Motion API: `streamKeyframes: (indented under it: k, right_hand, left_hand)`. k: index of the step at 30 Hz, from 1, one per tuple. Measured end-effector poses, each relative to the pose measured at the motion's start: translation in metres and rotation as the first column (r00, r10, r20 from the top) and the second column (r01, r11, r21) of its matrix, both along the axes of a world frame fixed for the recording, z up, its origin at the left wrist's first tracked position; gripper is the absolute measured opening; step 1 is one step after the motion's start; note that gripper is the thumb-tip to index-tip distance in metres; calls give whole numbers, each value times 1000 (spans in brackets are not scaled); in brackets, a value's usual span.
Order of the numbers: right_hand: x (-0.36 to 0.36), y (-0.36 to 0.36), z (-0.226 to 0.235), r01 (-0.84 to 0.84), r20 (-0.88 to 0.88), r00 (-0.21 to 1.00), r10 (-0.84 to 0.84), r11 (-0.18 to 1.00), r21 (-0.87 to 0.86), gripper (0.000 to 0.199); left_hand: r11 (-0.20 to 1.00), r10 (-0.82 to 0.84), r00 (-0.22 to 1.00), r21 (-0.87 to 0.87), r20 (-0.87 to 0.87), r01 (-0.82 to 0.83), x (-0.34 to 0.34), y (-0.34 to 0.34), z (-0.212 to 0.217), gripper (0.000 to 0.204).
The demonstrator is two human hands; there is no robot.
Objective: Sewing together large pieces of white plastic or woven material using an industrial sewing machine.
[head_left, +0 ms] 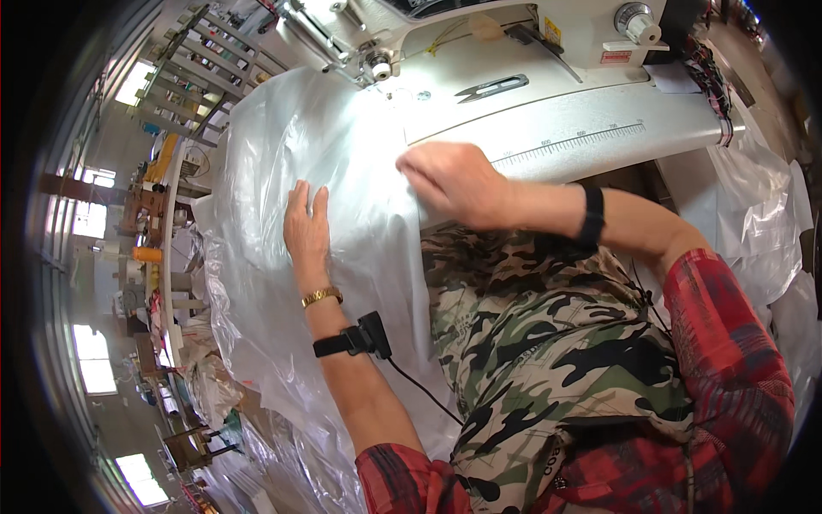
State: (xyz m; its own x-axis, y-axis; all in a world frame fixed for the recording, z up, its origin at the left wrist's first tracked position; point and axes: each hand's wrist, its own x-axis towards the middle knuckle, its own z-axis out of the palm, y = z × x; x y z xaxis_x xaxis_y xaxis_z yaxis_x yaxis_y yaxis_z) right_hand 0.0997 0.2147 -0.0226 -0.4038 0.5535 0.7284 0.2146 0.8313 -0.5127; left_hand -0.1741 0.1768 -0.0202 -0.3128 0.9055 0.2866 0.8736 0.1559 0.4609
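Note:
A large translucent white plastic sheet (257, 171) spreads over the left part of the sewing machine bed and hangs down toward my lap. My left hand (308, 230) lies flat on it with the fingers stretched out. At the sheet's right edge, my right hand (458, 182) is closed, thumb and fingers pinched together on the plastic; the fingertips are partly hidden. Just beyond both hands stands the sewing machine's needle head (377, 67), lit from below, with the sheet's far edge close to it.
Thread snips (494, 87) lie on the machine bed (599, 107), behind a printed ruler scale. A handwheel-like dial (638, 24) sits at the upper right. More clear plastic (758, 214) is heaped at the right. A slatted rack (205, 64) stands at the far left.

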Motion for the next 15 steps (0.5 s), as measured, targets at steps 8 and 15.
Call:
streamKeyframes:
  k: [8, 15]
  right_hand:
    - [-17, -63, -72, -393, -256, 902, 348, 418, -819, 33]
    - [-38, -86, -90, -385, -399, 442, 804, -232, -893, 33]
  left_hand:
    - [998, -44, 997, 33, -55, 46, -2, 0, -7, 65]
    - [999, -36, 998, 29, -45, 38, -2, 2, -8, 63]
